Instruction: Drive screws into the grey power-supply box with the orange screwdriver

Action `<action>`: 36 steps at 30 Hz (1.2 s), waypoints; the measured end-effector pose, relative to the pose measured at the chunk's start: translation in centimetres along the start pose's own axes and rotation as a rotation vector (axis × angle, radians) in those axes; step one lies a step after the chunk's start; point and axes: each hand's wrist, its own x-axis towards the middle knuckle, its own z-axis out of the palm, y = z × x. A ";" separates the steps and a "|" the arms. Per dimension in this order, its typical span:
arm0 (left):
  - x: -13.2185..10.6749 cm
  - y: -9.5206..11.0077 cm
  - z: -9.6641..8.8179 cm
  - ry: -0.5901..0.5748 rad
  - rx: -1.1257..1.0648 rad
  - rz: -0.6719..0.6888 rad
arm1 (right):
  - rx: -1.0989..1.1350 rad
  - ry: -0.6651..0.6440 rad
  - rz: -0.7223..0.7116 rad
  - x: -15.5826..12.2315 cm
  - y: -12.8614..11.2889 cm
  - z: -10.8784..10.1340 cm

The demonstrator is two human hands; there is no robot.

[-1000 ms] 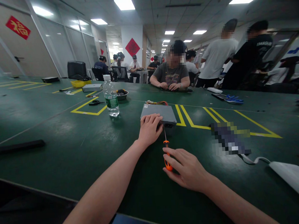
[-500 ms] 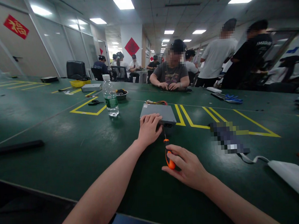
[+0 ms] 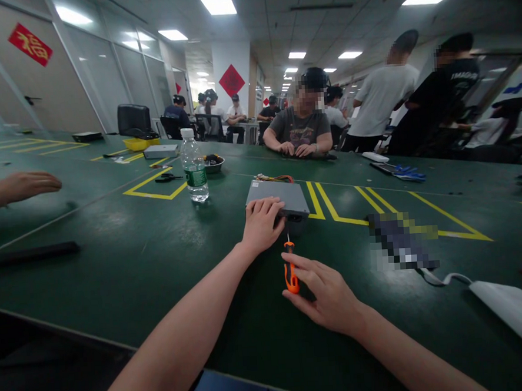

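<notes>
A grey computer power supply [image 3: 283, 195] lies on the green table, with a bundle of coloured wires at its far side. My left hand [image 3: 263, 222] grips its near left edge, fingers across the top and thumb at the front face. In my right hand [image 3: 322, 289] is an orange and black screwdriver [image 3: 291, 277], held between fingertips and thumb. Its thin shaft points at the front face of the power supply, near the socket. Whether the tip sits in a screw is too small to tell.
A water bottle [image 3: 194, 170] stands left of the power supply, before a metal bowl [image 3: 215, 167]. Right lie a blurred dark device [image 3: 399, 240] and a white box [image 3: 513, 310] with a cable. Another person's hand [image 3: 33, 184] is over the left; someone sits opposite [image 3: 301, 125].
The screwdriver handle has turned in my right fingers and stands a little straighter. Another person's hand has come in from the left. My left hand keeps its place on the power supply.
</notes>
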 end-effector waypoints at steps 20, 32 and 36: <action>0.0 0.0 0.1 0.026 0.006 0.008 | -0.066 -0.121 -0.020 0.3 -0.4 -0.2; 0.0 0.0 0.1 0.016 0.010 0.009 | -0.036 -0.075 0.015 0.1 -0.3 0.0; 0.0 0.0 0.1 0.016 0.010 0.009 | -0.108 -0.099 -0.040 0.3 -0.5 -0.1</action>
